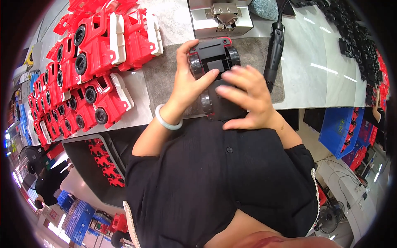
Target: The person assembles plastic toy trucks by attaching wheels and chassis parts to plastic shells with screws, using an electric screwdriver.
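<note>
A toy truck [215, 58] lies upside down on a grey mat [161, 78], its black underside and black wheels facing up, red showing at the edges. My left hand [188, 78] grips its left side, thumb across the chassis by a wheel. My right hand [248, 97] rests flat on the near end of the truck, fingers spread over it. A pale bangle sits on my left wrist.
Rows of red and white toy truck bodies [89, 62] fill the table's left. A black electric screwdriver [275, 45] lies right of the mat, a metal fixture [221, 18] behind it. Black parts [355, 37] pile at far right. Blue crates [341, 128] stand below the table edge.
</note>
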The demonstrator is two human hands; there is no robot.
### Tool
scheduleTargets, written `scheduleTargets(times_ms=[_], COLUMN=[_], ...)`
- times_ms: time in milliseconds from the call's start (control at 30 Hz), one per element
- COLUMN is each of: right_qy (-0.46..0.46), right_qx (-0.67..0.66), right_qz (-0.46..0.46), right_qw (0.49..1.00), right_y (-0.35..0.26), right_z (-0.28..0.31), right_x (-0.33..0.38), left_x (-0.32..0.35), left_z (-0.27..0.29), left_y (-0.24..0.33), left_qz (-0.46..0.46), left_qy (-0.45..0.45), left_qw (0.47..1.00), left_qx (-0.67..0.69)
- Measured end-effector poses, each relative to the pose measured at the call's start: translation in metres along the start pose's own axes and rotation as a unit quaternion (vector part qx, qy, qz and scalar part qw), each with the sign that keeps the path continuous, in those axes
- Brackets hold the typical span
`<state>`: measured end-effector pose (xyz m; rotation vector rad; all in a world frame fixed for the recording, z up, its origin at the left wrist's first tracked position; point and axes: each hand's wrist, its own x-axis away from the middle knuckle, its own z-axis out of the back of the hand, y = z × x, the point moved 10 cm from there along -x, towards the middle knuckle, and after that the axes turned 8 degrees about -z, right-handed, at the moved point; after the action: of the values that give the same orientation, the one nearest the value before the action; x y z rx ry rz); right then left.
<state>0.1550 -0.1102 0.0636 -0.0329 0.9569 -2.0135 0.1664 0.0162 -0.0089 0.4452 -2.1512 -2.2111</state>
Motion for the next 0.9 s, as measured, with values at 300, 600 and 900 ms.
scheduleTargets(times_ms=[300,600,900], right_qy=[0.031,0.152,0.209], right_qx=[-0.034,0.160,-0.058], right_qz=[0.068,-0.396,-0.066], right_qw=[0.997,0.891,0.974], right_y=[0.024,0.178,0.017], right_z=[0.025,0.052,0.057], right_x=[-0.001,0.049,0.019], left_x=[-0.012,-0.009,-0.014], left_z=[0.002,0.000,-0.001], left_y=[0.018,0.019,0.015], left_qz=[-0.123,-0.134,-0.101], left_qy=[-0.026,-0.026,-0.052], left_qw=[0.974,0.973,0.966], left_qx=[-0.188,-0.184,-0.233])
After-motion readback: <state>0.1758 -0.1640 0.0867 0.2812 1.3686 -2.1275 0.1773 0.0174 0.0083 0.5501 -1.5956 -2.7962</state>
